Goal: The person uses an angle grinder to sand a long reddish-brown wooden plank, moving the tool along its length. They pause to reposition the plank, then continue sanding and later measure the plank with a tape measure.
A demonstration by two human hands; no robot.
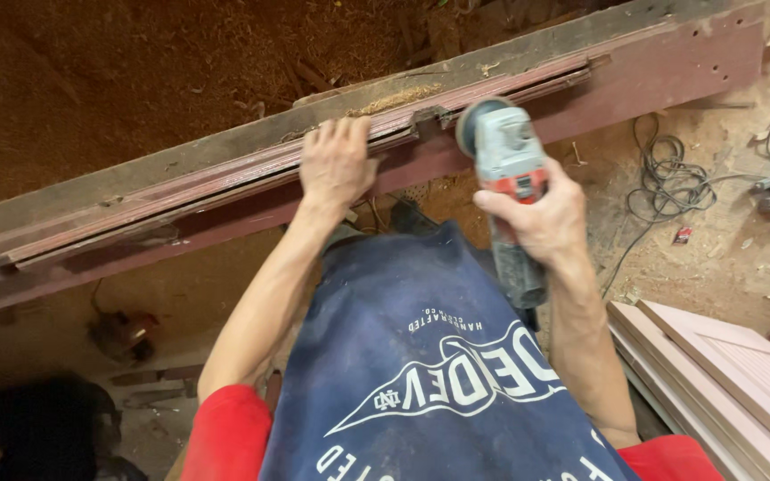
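Nearest the camera hangs a dark blue apron (421,374) with white lettering, red sleeves (225,441) showing at either side. Just beyond it, the right hand (541,218) is wrapped tight around the body of a grey and red angle grinder (510,178) — its disc end points away from the person and meets the edge of a long reddish wooden frame (634,76). To the left of that hand, near but apart, the left hand (336,165) lies on the frame, fingers curled over its upper edge — pressing down, holding nothing else. Right of the right hand, a tangle of grey cable (670,178) lies on the sawdust floor (724,258); below it, pale wooden panels (724,374). Beyond the frame spreads dark sawdust (135,71).
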